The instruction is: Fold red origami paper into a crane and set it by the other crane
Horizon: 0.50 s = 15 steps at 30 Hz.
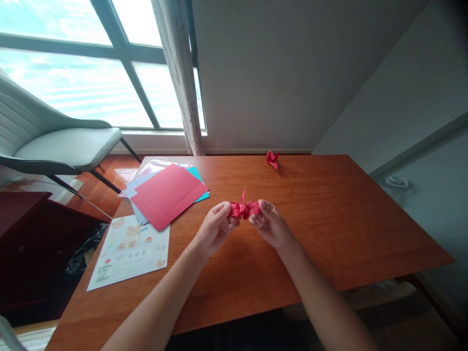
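Observation:
Between my two hands is a red origami crane (243,209), its wings spread sideways and one thin point sticking up from the middle. My left hand (216,225) pinches the tip of the left wing between thumb and fingers. The right wing's tip is gripped the same way by my right hand (271,224). Both hands hold the crane above the wooden table (321,219). Farther back, near the table's far edge, stands a second folded red paper crane (272,159), apart from my hands.
Left on the table lie red paper sheets (168,195) over blue and teal ones, with clear plastic wrap (157,165) behind. A white sheet with a bear drawing (135,253) lies nearer. Beyond are a grey chair (69,141), a curtain (179,73) and a wall (263,78).

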Each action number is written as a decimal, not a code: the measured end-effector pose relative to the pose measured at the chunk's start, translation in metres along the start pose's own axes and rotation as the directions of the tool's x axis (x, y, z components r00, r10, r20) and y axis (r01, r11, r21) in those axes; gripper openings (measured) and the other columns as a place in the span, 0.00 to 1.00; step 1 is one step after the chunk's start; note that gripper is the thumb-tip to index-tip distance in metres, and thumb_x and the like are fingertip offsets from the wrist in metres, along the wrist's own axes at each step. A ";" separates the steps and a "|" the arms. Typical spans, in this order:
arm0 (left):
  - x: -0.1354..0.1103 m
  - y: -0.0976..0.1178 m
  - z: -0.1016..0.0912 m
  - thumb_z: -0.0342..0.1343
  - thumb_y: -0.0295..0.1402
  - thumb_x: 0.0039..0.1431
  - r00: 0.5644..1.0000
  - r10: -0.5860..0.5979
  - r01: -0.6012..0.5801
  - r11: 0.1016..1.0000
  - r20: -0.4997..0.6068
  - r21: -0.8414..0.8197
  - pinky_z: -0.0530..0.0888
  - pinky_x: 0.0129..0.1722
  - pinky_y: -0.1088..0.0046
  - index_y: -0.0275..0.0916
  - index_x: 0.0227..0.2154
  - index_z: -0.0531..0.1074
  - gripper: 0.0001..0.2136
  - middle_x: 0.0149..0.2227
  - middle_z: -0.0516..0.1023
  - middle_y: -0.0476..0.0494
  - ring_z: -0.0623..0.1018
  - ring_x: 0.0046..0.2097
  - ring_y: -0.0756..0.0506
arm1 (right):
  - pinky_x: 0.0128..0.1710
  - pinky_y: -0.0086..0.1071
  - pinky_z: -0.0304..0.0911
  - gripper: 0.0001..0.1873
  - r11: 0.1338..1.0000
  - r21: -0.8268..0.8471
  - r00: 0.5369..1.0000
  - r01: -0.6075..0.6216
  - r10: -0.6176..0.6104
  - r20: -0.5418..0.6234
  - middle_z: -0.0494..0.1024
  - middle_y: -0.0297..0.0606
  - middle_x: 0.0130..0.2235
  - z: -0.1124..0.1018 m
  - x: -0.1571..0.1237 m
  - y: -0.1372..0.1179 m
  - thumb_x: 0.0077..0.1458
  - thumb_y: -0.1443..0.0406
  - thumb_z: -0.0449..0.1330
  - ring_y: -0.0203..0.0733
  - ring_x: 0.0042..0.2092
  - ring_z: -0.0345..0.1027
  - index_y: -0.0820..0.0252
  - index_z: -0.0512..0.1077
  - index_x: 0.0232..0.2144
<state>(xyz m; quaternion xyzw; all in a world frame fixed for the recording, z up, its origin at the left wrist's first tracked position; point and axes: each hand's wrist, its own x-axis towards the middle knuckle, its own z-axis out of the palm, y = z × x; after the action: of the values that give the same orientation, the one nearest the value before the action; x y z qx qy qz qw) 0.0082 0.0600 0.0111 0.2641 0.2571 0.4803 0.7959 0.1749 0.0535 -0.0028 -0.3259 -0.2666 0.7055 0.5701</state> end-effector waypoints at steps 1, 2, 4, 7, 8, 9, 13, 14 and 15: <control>0.000 0.000 -0.001 0.66 0.41 0.54 1.000 0.009 -0.009 1.000 -0.009 -0.003 0.63 0.27 0.77 0.35 0.23 0.69 0.16 0.22 0.69 0.51 0.65 0.24 0.54 | 0.25 0.28 0.59 0.21 1.000 -0.013 1.000 0.002 -0.002 -0.011 0.62 0.26 0.18 0.000 0.000 0.000 0.46 0.53 0.72 0.32 0.22 0.56 0.57 0.67 0.19; 0.000 -0.001 -0.002 0.66 0.42 0.54 1.000 0.020 -0.020 1.000 -0.019 -0.006 0.64 0.27 0.76 0.35 0.23 0.70 0.16 0.22 0.69 0.51 0.65 0.24 0.54 | 0.25 0.28 0.59 0.21 1.000 -0.018 1.000 0.001 -0.002 -0.017 0.62 0.26 0.18 -0.001 0.001 0.001 0.46 0.52 0.72 0.32 0.23 0.56 0.56 0.67 0.19; 0.001 0.000 -0.003 0.65 0.42 0.55 0.999 0.035 -0.035 0.999 -0.033 -0.009 0.64 0.28 0.76 0.35 0.24 0.70 0.16 0.22 0.69 0.51 0.64 0.24 0.54 | 0.24 0.28 0.59 0.21 1.000 0.003 1.000 0.000 0.000 -0.020 0.61 0.26 0.18 -0.001 0.001 0.001 0.45 0.52 0.72 0.32 0.23 0.56 0.56 0.67 0.20; 0.000 0.000 -0.003 0.65 0.41 0.55 0.999 0.041 -0.041 0.999 -0.037 -0.008 0.65 0.28 0.76 0.35 0.24 0.70 0.16 0.22 0.70 0.51 0.65 0.24 0.54 | 0.24 0.26 0.58 0.21 0.995 0.098 1.000 0.002 0.000 -0.015 0.60 0.24 0.17 -0.002 0.001 0.002 0.44 0.55 0.74 0.30 0.21 0.54 0.56 0.66 0.20; 0.000 0.000 -0.003 0.65 0.41 0.55 0.998 0.043 -0.043 0.999 -0.035 -0.008 0.65 0.28 0.76 0.35 0.24 0.70 0.16 0.22 0.70 0.51 0.65 0.24 0.54 | 0.24 0.25 0.58 0.21 0.992 0.128 1.000 0.002 0.000 -0.014 0.59 0.23 0.17 -0.002 0.001 0.002 0.43 0.55 0.75 0.29 0.21 0.53 0.56 0.66 0.20; 0.000 0.000 -0.002 0.65 0.42 0.55 0.998 0.047 -0.048 0.999 -0.032 -0.010 0.65 0.28 0.76 0.35 0.24 0.69 0.16 0.23 0.70 0.51 0.65 0.24 0.54 | 0.24 0.25 0.58 0.22 0.989 0.151 1.000 0.003 -0.001 -0.013 0.59 0.22 0.17 -0.002 0.001 0.003 0.42 0.56 0.75 0.29 0.21 0.52 0.57 0.66 0.20; -0.001 -0.002 -0.001 0.67 0.42 0.54 0.998 0.052 -0.052 0.998 -0.021 -0.031 0.65 0.28 0.76 0.36 0.24 0.69 0.17 0.22 0.71 0.51 0.65 0.24 0.54 | 0.24 0.26 0.58 0.23 0.991 0.131 1.000 0.012 -0.009 -0.025 0.60 0.23 0.18 0.000 0.000 0.002 0.43 0.53 0.74 0.29 0.21 0.52 0.56 0.65 0.20; -0.001 -0.002 -0.001 0.67 0.43 0.53 0.998 0.053 -0.054 0.998 -0.029 -0.038 0.65 0.28 0.76 0.36 0.24 0.69 0.17 0.22 0.71 0.51 0.66 0.24 0.54 | 0.24 0.26 0.58 0.23 0.994 0.107 1.000 0.013 -0.011 -0.027 0.61 0.24 0.18 0.001 0.000 0.002 0.44 0.52 0.73 0.30 0.21 0.53 0.56 0.65 0.20; -0.002 -0.002 0.000 0.68 0.43 0.52 0.998 0.054 -0.055 0.998 -0.039 -0.042 0.65 0.28 0.75 0.36 0.24 0.70 0.17 0.23 0.71 0.51 0.66 0.24 0.54 | 0.24 0.27 0.58 0.23 0.997 0.083 1.000 0.013 -0.011 -0.026 0.61 0.24 0.19 0.002 -0.001 0.001 0.45 0.51 0.72 0.31 0.22 0.54 0.56 0.65 0.20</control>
<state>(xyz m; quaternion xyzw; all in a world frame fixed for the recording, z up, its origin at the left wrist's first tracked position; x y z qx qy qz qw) 0.0086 0.0578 0.0098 0.2445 0.2544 0.5122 0.7830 0.1732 0.0523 -0.0023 -0.3093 -0.2320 0.7082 0.5907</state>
